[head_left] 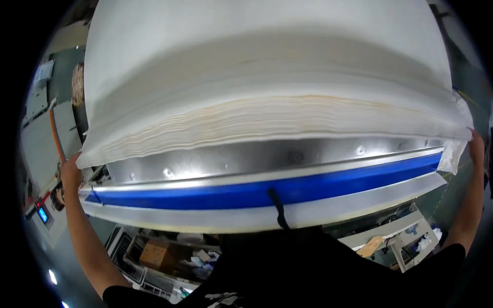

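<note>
A wide stack of white cloth, its many layers showing in wavy folds with yellowish edges, spans the middle of the view. At its near left corner my left hand is closed on the cloth, thumb at the edge. My right hand grips the near right corner at the same time; its fingers are partly hidden. Below the cloth's edge shows a shiny metal plate with several round marks. Nearer to me runs a blue strip, with a short black strap hanging over it.
A white ledge borders the near side. Thin white sheeting hangs by the right end. To the left are an orange hose and a small lit screen. Underneath, a cardboard box sits among clutter, and a pale metal frame stands right.
</note>
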A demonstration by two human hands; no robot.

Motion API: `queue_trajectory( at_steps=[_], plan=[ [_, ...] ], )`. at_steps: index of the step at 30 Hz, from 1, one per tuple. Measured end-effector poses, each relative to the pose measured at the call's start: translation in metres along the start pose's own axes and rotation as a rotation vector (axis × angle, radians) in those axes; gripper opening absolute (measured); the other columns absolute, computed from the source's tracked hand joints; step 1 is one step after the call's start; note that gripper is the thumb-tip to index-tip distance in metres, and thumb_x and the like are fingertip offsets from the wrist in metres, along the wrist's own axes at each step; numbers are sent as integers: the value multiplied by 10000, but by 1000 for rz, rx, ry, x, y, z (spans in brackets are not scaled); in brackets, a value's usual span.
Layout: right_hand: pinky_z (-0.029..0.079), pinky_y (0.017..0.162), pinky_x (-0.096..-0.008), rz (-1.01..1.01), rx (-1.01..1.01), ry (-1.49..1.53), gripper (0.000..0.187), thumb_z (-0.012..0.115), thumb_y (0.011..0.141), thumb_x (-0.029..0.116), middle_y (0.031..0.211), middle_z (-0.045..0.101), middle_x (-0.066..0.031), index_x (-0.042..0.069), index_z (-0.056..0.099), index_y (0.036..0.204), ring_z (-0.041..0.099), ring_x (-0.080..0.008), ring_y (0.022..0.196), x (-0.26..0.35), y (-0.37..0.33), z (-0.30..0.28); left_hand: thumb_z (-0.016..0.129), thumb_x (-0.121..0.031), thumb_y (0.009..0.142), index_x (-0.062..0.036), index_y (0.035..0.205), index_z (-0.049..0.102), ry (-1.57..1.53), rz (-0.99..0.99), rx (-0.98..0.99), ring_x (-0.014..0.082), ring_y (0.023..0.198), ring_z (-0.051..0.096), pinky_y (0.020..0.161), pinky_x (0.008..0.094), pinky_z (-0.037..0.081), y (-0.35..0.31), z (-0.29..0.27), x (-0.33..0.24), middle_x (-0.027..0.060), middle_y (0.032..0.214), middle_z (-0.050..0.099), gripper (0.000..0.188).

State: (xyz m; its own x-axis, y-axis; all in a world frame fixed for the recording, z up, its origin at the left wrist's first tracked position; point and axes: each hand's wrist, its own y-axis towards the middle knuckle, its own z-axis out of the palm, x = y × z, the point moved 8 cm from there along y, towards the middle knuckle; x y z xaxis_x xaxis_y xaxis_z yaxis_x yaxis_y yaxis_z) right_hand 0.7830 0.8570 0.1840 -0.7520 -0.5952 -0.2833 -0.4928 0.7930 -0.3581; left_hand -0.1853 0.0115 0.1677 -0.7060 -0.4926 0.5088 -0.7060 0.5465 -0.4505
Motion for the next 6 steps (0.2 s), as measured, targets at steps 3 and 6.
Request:
queue_trajectory(
  at_steps=[3,6],
  plan=[
    [500,848,-426,73,142,-99,373,591,819,108,1040,672,-200,92,639,1188,640,-376,982,-4,-48,26,536,9,766,-145,1107,668,118,21,114,284,1059,620,1044,464,368,-44,26,-26,102,1113,680,397],
    [500,863,-427,72,267,-166,387,612,806,112,1046,671,-203,94,640,1192,644,-356,991,1,-71,65,582,10,714,-162,1122,671,83,43,319,349,1188,535,1164,462,249,-79,112,-9,75,1152,673,451]
  ],
)
